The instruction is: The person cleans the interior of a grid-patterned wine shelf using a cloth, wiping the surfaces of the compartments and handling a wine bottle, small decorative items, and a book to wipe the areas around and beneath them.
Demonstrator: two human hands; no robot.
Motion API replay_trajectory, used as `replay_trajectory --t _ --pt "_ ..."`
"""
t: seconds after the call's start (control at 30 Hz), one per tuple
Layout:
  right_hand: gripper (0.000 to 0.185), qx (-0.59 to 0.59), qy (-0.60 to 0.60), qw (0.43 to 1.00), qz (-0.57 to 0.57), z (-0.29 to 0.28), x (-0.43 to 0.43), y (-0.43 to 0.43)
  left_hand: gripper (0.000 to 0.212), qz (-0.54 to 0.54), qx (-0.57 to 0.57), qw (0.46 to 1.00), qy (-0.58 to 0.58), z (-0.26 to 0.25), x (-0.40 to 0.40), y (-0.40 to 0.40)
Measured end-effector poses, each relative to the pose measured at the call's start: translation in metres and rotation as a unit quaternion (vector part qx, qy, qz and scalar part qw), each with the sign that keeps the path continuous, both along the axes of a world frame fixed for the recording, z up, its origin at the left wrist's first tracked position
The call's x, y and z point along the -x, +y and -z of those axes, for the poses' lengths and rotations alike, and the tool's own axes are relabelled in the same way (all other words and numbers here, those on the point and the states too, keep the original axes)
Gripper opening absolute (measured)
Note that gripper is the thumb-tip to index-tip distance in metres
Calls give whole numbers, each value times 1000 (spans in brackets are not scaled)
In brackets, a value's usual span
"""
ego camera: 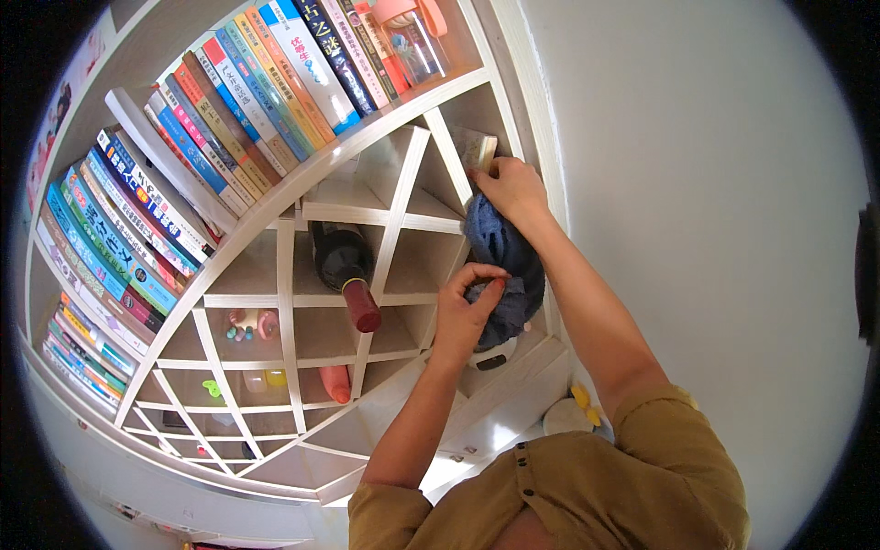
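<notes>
My left hand [469, 309] pinches a crumpled blue-grey cloth [505, 244] between thumb and fingertips. The cloth extends up along the right end of the lattice shelf, as far as my right hand [514, 189]. That hand is bent around the pale edge of a small book-like block [487, 152] in the upper right compartment. Whether its fingers grip the block or the top of the cloth cannot be made out. Below the cloth, a rounded white object with a dark panel [491, 357] shows in part.
A dark bottle with a red neck [344, 265] juts out of the lattice shelf [289, 330] on the left. Rows of books [227, 103] and a clear cup with a pink lid [412, 45] stand above. A plain wall [687, 206] is close on the right.
</notes>
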State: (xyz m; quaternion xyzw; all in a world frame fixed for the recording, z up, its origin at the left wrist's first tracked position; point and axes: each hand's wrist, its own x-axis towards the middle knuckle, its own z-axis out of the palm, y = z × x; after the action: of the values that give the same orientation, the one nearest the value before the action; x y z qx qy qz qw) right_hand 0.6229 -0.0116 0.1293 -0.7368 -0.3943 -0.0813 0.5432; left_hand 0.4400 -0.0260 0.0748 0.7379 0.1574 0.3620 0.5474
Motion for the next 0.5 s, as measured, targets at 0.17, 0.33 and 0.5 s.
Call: replay_trajectory --t 0.17,0.33,0.5 --pt "37 -85 -21 996 18 2 11 -21 17 -12 -49 998 -46 -2 10 -2" --pt "25 -172 32 984 -13 23 28 -94 45 101 180 978 -17 -2 15 2" --pt "21 -315 285 893 -152 59 36 -150 74 218 106 970 -21 13 -15 4"
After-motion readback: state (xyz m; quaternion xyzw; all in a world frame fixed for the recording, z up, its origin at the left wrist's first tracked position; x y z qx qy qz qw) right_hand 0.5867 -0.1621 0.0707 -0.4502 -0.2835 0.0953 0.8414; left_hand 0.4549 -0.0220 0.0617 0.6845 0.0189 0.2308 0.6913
